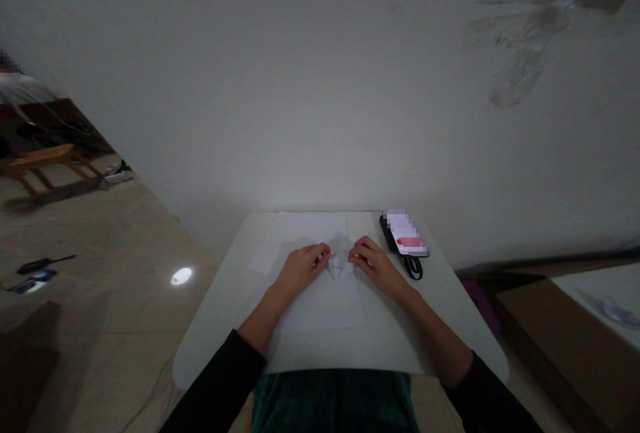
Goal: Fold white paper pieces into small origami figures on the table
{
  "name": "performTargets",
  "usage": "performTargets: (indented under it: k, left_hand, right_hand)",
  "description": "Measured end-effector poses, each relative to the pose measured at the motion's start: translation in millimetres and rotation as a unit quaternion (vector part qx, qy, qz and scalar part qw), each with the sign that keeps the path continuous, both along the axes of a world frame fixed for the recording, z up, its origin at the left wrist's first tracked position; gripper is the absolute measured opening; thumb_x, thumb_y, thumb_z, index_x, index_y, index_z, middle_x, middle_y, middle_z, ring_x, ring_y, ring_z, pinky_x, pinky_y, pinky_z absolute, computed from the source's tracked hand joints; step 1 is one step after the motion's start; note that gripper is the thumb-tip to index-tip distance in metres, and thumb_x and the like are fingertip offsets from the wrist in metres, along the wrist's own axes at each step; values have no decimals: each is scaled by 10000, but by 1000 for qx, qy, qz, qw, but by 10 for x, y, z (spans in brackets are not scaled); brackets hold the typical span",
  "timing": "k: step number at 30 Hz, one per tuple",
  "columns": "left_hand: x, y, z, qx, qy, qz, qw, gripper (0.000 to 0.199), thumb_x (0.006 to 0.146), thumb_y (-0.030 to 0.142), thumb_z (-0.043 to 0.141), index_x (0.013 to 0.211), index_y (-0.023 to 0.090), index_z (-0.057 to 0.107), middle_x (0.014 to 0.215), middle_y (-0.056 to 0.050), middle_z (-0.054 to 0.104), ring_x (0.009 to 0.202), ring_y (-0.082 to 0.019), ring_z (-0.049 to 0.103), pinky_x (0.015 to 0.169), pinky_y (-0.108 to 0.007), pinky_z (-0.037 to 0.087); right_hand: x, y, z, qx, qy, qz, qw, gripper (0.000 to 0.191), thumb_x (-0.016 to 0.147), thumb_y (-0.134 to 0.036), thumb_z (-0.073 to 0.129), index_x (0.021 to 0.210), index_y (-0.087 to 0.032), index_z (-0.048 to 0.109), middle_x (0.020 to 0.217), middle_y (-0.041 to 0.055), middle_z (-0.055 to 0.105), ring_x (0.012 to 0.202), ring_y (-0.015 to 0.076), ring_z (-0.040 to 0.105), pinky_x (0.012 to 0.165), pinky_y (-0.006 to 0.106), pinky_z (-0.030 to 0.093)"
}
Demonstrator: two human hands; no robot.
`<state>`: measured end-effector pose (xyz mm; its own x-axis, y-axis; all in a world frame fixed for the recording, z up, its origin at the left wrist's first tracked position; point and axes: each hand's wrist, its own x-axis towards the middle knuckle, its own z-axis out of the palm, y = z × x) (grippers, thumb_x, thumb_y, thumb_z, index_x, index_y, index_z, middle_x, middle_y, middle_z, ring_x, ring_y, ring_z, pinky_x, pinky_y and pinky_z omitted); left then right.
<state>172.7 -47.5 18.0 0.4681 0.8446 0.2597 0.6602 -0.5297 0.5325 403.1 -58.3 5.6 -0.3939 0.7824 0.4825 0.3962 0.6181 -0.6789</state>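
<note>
Reaching in from the near edge of the white table point(440, 316), the left hand point(300, 269) and the right hand point(377, 266) are bracketing a folded white paper point(341, 258) near the middle of the tabletop. The fingers are curling inward, not spread flat, and the left fingertips point(326, 255) and right fingertips point(353, 257) are sitting against opposite sides of the fold. Whether they are actually pinching the paper or only touching it, I cannot tell from this view. The folded white paper is lying between the hands, its long axis running from the far edge toward the person, with its narrow, pointed end seeming to aim at the person. A flat white sheet point(325, 306) is lying under and nearer than the fold, while another white sheet point(305, 236) is reaching toward the far edge. Beyond the right hand, a black-cased phone point(404, 233) is lying near the far right corner, with a black cable point(413, 267) looping just beside it.
</note>
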Motion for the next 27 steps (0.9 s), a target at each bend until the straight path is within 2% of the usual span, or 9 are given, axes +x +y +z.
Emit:
performTargets:
  k: [4, 8, 10, 16, 18, 22, 27]
  left_hand:
    - [-106, 67, -5, -30, -8, -67, 997, 225, 873, 392, 598, 1044, 256, 653, 885, -5, 683, 742, -152, 628, 738, -249, 467]
    - [-185, 143, -37, -16, -2, -66, 998, 172, 872, 361, 604, 970, 242, 681, 882, -7, 690, 774, -159, 636, 771, -266, 476]
    - [-215, 176, -44, 1, 17, -76, 997, 168, 887, 351, 585, 944, 231, 687, 911, -21, 697, 812, -167, 642, 788, -275, 479]
    - [-276, 226, -24, 59, 42, -88, 993, 194, 934, 320, 520, 942, 225, 688, 977, -48, 701, 932, -188, 646, 844, -318, 493]
    - [-266, 212, -9, 97, 43, -90, 990, 171, 921, 321, 548, 933, 223, 688, 1103, -65, 678, 1053, -207, 608, 898, -357, 483]
    - [-177, 127, 19, 173, 90, -103, 975, 172, 832, 343, 679, 948, 217, 692, 1402, -94, 506, 1297, -272, 439, 1039, -477, 386]
    - [-81, 37, 36, 223, 136, -41, 964, 351, 720, 487, 751, 953, 227, 722, 1460, -115, 448, 1349, -355, 371, 1123, -594, 191]
  right_hand:
    - [82, 4, 51, -20, -50, 21, 998, 148, 950, -263, 503, 910, -193, 626, 918, 50, 563, 821, 154, 568, 761, 287, 473]
    - [167, 11, 58, -59, -88, 27, 994, 121, 925, -280, 544, 911, -198, 631, 861, 31, 595, 706, 140, 569, 673, 265, 472]
    - [210, 32, 50, -64, -102, 31, 992, 86, 900, -253, 579, 892, -198, 643, 849, 29, 610, 706, 143, 582, 672, 265, 472]
    - [242, 82, 39, -3, -118, 18, 993, 192, 936, -168, 482, 845, -189, 649, 859, 47, 636, 799, 170, 620, 747, 295, 481]
    - [208, 66, 24, 16, -120, 2, 993, 205, 949, -178, 461, 859, -187, 644, 875, 56, 637, 815, 175, 624, 758, 301, 486]
    - [113, 17, -23, 42, -131, -1, 990, 214, 952, -169, 443, 889, -188, 647, 881, 63, 639, 794, 174, 621, 730, 299, 494]
    - [51, -2, -53, 43, -135, -5, 990, 182, 933, -146, 469, 897, -177, 644, 895, 72, 639, 807, 182, 627, 737, 305, 504]
